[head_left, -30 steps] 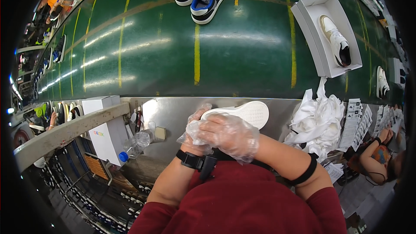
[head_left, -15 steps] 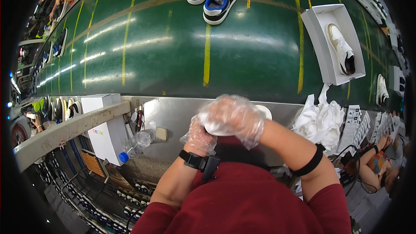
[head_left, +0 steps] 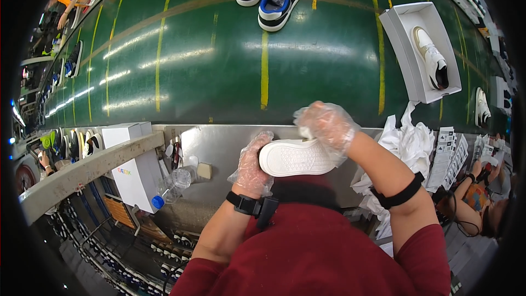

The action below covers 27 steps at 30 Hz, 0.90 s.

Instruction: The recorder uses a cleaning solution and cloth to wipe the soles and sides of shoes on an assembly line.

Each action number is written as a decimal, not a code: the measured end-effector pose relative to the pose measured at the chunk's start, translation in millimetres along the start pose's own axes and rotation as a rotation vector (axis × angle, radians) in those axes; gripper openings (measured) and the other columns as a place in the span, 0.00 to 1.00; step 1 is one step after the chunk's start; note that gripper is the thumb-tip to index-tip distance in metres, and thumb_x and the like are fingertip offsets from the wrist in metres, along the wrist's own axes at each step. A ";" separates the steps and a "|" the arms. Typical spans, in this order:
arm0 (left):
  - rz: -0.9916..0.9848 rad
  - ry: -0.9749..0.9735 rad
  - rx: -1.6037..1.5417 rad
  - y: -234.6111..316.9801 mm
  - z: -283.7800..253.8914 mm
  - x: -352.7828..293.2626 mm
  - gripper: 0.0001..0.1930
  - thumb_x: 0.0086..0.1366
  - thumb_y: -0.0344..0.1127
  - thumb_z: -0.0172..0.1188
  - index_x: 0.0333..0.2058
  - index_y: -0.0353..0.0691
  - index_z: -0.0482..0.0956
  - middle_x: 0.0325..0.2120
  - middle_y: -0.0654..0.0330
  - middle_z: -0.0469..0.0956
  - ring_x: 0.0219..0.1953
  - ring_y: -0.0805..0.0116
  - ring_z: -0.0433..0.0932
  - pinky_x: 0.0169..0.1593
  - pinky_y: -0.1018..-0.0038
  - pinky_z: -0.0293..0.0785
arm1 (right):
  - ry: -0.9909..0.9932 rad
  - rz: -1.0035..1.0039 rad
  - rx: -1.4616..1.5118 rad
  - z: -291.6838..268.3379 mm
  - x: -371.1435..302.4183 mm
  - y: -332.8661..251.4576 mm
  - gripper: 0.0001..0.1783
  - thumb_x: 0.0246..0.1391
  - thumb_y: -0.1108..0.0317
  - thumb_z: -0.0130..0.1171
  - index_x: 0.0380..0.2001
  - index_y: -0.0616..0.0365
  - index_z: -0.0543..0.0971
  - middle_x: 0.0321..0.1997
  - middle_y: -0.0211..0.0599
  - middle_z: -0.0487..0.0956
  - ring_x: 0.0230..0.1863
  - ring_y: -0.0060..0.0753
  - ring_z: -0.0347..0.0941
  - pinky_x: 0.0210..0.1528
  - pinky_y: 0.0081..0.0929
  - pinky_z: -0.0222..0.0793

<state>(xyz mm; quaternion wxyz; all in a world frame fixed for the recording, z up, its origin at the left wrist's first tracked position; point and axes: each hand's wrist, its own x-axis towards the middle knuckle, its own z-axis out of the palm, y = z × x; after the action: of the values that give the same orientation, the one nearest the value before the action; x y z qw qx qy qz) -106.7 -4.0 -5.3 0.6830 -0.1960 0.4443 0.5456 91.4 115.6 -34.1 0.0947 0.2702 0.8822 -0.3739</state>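
**A:** So what changed? A second ago the right hand (head_left: 327, 125) was draped over the top of the shoe (head_left: 298, 157) and I could hardly see it. Now the shoe is flipped sole-up toward me, white tread in full view, lying roughly level. My guess is I'm looking over the bottom or wiping it.

**B:** Who's got hold of it?

**A:** Both hands, both in thin clear plastic gloves. The left hand (head_left: 253, 165) is curled round the left end, fingers (head_left: 262, 143) wrapped over the edge, closed on it. The right hand comes down from above onto the far right end, fingers bent and pressed against it. There may be a bit of white cloth under them, can't tell for sure.

**B:** Where is it over the bench?

**A:** Up in the air, above the near edge of the steel bench (head_left: 219, 148), close to my chest. The pile of white paper (head_left: 408, 145) sits toward the right end, and the green belt (head_left: 219, 66) runs along the far edge with a white box (head_left: 402, 49) on it.
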 end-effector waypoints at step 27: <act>-0.051 -0.068 0.146 0.6 -13.6 9.3 0.14 0.67 0.39 0.47 0.42 0.32 0.74 0.37 0.48 0.79 0.39 0.55 0.81 0.42 0.60 0.80 | 0.591 0.238 -0.156 48.9 -117.4 -21.2 0.16 0.52 0.66 0.51 0.45 0.49 0.77 0.50 0.36 0.76 0.52 0.37 0.70 0.57 0.32 0.65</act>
<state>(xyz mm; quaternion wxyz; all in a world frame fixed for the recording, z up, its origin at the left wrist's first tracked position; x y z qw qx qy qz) -112.5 -8.8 -20.0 0.7238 -0.1382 0.4543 0.5006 176.3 21.0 -12.2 -0.1022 0.4603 0.8596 -0.1970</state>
